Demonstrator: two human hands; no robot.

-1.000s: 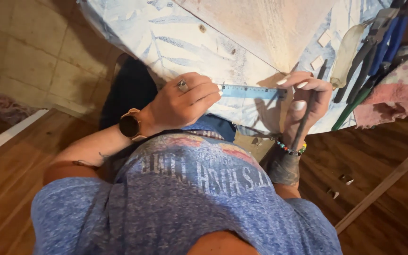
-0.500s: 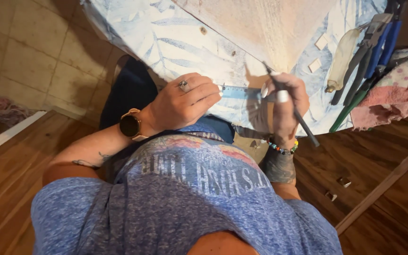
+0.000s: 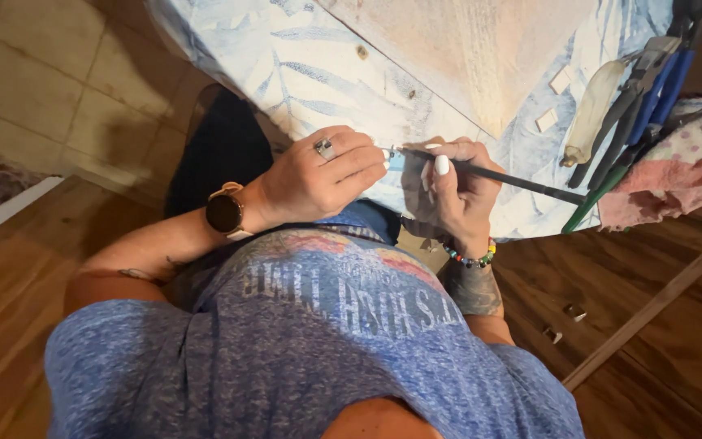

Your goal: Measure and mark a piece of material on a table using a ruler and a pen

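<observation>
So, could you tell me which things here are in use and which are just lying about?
In use:
left hand pressing the pale blue strip
right hand holding the thin dark tool
leaf-patterned cloth underneath

Lying about:
blue-handled pliers
green-handled tool
small white pieces
pink cloth

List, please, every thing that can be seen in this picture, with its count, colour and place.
Brush: one, dark thin handle, in right hand.
Strip: one, light blue, under left fingertips.
Cloth: one, white with blue leaves, covering table.
Pliers: several, blue and green handles, far right.
Small tiles: two, white, near the pliers.
Rag: one, pink, right table edge.
Floor: wooden, brown, below.
Left hand: ring and watch, pressing the strip.
Right hand: bead bracelet, gripping the brush.
</observation>
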